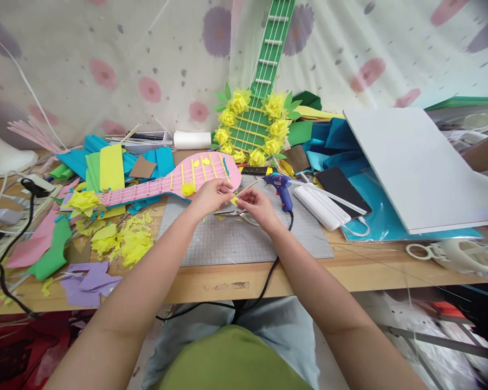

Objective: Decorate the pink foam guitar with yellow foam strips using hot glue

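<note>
Over the cutting mat, my left hand (212, 196) pinches a thin wooden stick (248, 187) that points toward the right. My right hand (257, 205) is closed close beside it, its fingertips on a small piece of yellow paper (233, 200). Scissors (228, 213) lie on the mat under my hands, partly hidden. A pink paper ukulele (179, 176) with yellow strips and a yellow paper flower lies to the left, its body right behind my left hand. Beyond my right hand is a blue hot glue gun (282, 190).
Behind stands a green paper guitar (248, 127) ringed with yellow flowers. Yellow crepe scraps (134, 241) and purple paper (89, 284) lie at left. A white box-shaped device (321, 207) and a white board (423, 168) are at right. The glue gun's black cord (274, 265) crosses the grey cutting mat (305, 244).
</note>
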Available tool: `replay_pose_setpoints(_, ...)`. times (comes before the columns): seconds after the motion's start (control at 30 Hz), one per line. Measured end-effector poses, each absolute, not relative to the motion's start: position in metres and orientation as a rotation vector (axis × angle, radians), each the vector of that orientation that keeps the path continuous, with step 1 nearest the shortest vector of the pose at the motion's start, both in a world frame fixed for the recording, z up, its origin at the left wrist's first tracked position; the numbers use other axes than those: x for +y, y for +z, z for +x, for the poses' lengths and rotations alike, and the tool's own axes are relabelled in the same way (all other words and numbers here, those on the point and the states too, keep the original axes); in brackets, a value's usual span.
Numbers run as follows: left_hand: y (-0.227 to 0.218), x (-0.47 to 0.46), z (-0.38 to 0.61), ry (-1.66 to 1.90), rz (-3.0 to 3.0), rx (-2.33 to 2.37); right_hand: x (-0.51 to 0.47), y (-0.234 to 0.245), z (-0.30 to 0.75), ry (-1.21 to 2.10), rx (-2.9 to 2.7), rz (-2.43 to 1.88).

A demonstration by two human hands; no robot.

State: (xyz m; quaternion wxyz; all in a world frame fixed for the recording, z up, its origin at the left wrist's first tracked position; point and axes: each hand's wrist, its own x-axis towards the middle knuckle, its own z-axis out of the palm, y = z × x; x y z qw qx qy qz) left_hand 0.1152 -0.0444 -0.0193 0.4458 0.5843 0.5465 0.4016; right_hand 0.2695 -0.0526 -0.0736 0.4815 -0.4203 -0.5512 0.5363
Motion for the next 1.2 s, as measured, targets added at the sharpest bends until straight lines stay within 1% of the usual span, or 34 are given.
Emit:
replay_pose_setpoints(0.07,-0.019,-0.037,0.114,0.945,1.566,1.351,-0.052,-0.073,0.271,1.332,-1.338,-1.019)
replay_pose_setpoints(0.17,-0.020,-0.027,0.111,0.969,1.645,1.343,-0.049,-0.067,0.278,1.355,-1.309,-1.048)
replay_pose_setpoints(0.27,-0.019,-0.014,0.103,0.996,1.675,1.486,-0.049,-0.051,0.299,1.379,-1.370,-1.122)
replay_pose_setpoints(0.4,-0.009,0.003,0.093,0.720,1.774,1.772,-0.057,-0.027,0.345,1.562,-1.766,-1.285)
replay_pose_setpoints(0.5,-0.005,0.010,0.094,0.544,1.719,1.885,-0.063,-0.021,0.376,1.564,-1.899,-1.483)
replay_pose_setpoints(0.57,-0.006,0.012,0.097,0.503,1.695,1.924,-0.063,-0.023,0.389,1.397,-1.890,-1.659)
replay_pose_setpoints(0.67,-0.009,0.013,0.099,0.493,1.682,1.968,-0.059,-0.029,0.393,0.925,-1.803,-1.891)
replay_pose_setpoints(0.7,-0.010,0.012,0.099,0.488,1.680,1.986,-0.056,-0.032,0.392,0.799,-1.772,-1.928)
replay_pose_setpoints(0.77,-0.010,0.012,0.100,0.478,1.695,2.024,-0.050,-0.037,0.386,0.655,-1.739,-1.948)
replay_pose_setpoints(0.93,-0.009,0.010,0.101,0.475,1.794,2.058,-0.038,-0.056,0.367,0.443,-1.646,-1.836)
replay_pose_setpoints(1.0,-0.010,0.010,0.102,0.482,1.820,2.049,-0.034,-0.062,0.361,0.433,-1.632,-1.834)
replay_pose_setpoints(1.2,-0.009,0.006,0.102,0.495,1.891,2.046,-0.029,-0.070,0.348,0.433,-1.559,-2.020)
